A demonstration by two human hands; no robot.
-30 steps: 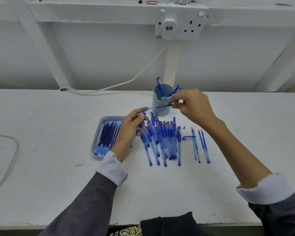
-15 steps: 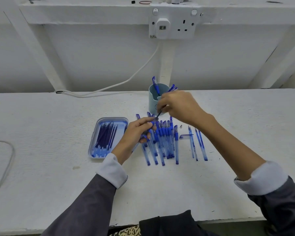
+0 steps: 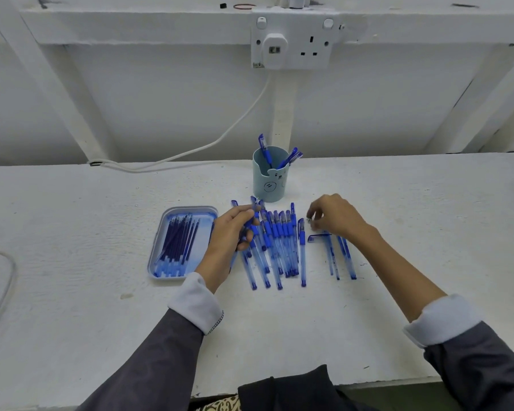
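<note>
At nine o'clock of the left hand (image 3: 229,232), pale blue rectangular plastic tray (image 3: 190,208) of dark blue refills (image 3: 175,241); at twelve, pale blue round cup (image 3: 267,185) with three blue capped pens (image 3: 264,149); gripped in that hand, clear blue-grip pen (image 3: 253,204); right hand (image 3: 336,216) at three, curled over a tiny part (image 3: 309,221), grip unclear.

- Illumination: bright, even and diffuse, falling from above.
- Shadows: soft and short, lying close under the left hand (image 3: 232,232), the right hand (image 3: 336,218) and the cup (image 3: 269,185) on the surface (image 3: 72,232).
- Exposure: the white surface and the wall (image 3: 161,114) read close to overexposed, with a faint blue cast.
- Sharpness: soft overall. The pen (image 3: 248,225) held in the left hand is smeared. Fine detail in the tray (image 3: 161,247) blends together.
- Distortion: wide-angle. The beam (image 3: 131,28) and the surface edges bow towards the frame borders.
</note>
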